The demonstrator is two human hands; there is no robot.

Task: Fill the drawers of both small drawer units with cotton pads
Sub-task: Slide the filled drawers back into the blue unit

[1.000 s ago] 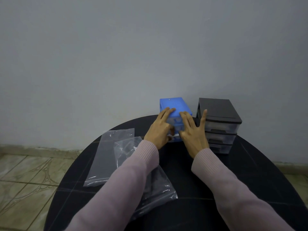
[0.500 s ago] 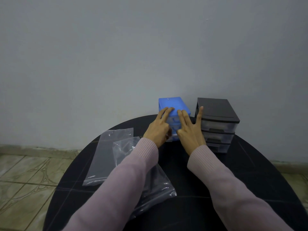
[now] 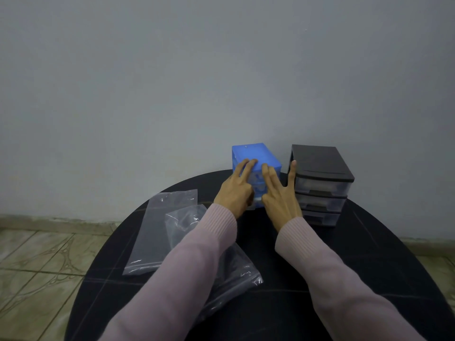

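Hands meet at the front of the blue drawer unit [image 3: 254, 157], which stands at the far edge of the round black table [image 3: 357, 262], close to the grey wall [image 3: 221, 70]. The left hand [image 3: 236, 190] lies against the unit's left front with its fingers stretched out nearly straight, the tips touching the front edge of the blue top; its thumb is hidden, so whether it hooks anything cannot be told. The right hand [image 3: 280, 195] presses flat on the right part of the front, fingers straight and spread, two of them reaching the top edge while the outermost finger points up into the gap beside the black drawer unit [image 3: 322, 168]. Neither hand visibly curls round anything. The black drawer unit stands just to the right of the blue one, its three clear drawers pushed in; what they contain is too dim to make out. Two clear plastic bags [image 3: 162, 227] lie flat and overlapping on the table's left side, the nearer one partly under the left sleeve [image 3: 187, 279].
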